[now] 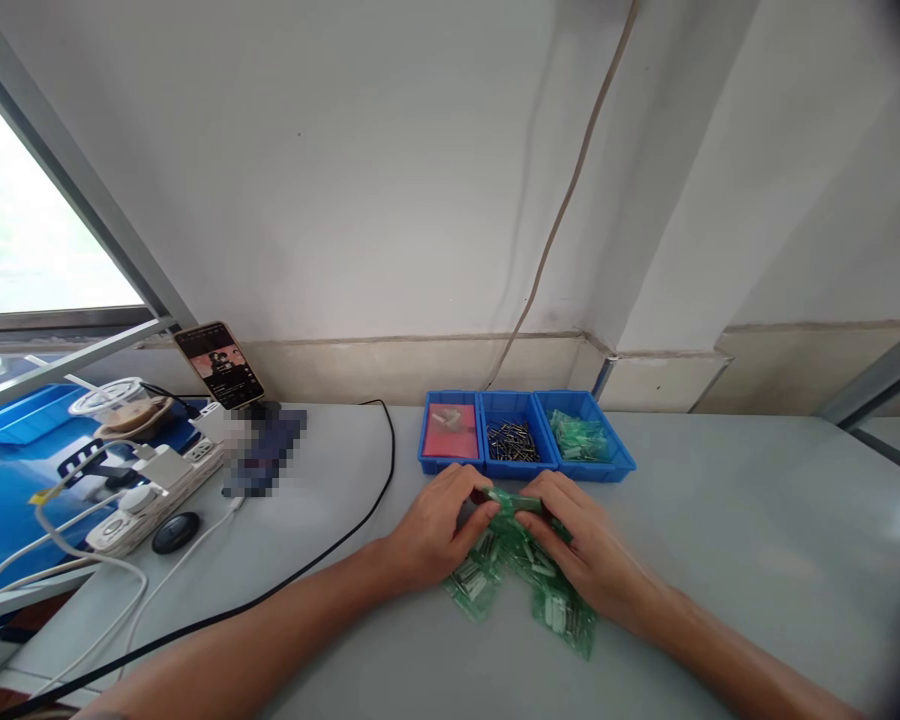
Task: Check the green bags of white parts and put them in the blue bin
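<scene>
Both hands hold a green plastic bag (514,502) between them, just in front of the blue bins. My left hand (442,525) pinches its left end between thumb and fingers. At its right end, my right hand (581,545) grips it with thumb and curled fingers. Under and between the hands lie several more green bags with small pale and metal pieces inside, one at the lower left (472,585) and one at the lower right (564,612). What the held bag contains cannot be made out.
Three blue bins stand behind the hands: one with a red sheet (450,432), one with metal screws (513,442), one with green bags (579,437). At left are a black cable (330,545), a power strip (154,490), a black mouse-like object (175,533) and an upright phone (220,366).
</scene>
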`<state>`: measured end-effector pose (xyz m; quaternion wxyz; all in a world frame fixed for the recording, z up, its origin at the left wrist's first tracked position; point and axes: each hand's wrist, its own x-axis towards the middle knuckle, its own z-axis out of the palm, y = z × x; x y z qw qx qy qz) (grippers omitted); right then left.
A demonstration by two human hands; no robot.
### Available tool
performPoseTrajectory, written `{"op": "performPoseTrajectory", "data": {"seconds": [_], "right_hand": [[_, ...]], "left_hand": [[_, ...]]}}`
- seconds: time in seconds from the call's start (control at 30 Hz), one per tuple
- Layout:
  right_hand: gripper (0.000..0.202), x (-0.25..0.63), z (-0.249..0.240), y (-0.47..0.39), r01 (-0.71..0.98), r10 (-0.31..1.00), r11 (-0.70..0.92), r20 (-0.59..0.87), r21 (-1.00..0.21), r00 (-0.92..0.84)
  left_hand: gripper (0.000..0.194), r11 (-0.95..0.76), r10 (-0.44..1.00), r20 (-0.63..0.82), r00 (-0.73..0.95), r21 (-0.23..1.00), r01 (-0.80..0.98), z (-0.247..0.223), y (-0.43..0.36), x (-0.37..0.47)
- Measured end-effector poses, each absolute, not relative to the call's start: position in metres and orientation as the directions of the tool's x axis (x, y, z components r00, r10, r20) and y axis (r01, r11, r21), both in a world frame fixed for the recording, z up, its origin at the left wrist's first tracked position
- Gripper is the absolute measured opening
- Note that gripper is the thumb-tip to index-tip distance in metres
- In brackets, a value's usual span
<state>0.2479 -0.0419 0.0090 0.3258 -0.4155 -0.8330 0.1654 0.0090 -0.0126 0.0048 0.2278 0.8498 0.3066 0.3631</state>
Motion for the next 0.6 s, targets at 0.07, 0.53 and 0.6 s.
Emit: {"op": "performPoseTrajectory", "data": {"seconds": [0.07, 0.53, 0.6], "right_hand": [[0.017, 0.2481, 0.007, -0.0412, 0.595, 0.795, 0.605, 0.426, -0.528, -0.431], [0.024, 0.248, 0.0047, -0.0423, 0.603, 0.759, 0.645, 0.483, -0.469, -0.437], [0.02, 0.2476, 0.0068, -0.0424, 0.594, 0.771, 0.634, 0.467, -0.495, -0.433]], "left_hand": [[0.015, -0.712, 0.683, 0.485, 0.546, 0.607, 0.352, 0.0045, -0.0126, 0.009], [0.016, -0.689, 0.708, 0.469, 0.528, 0.623, 0.37, 0.0029, -0.0124, 0.008], [0.015, -0.688, 0.71, 0.472, 0.523, 0.624, 0.37, 0.0024, -0.0126, 0.0082]]}}
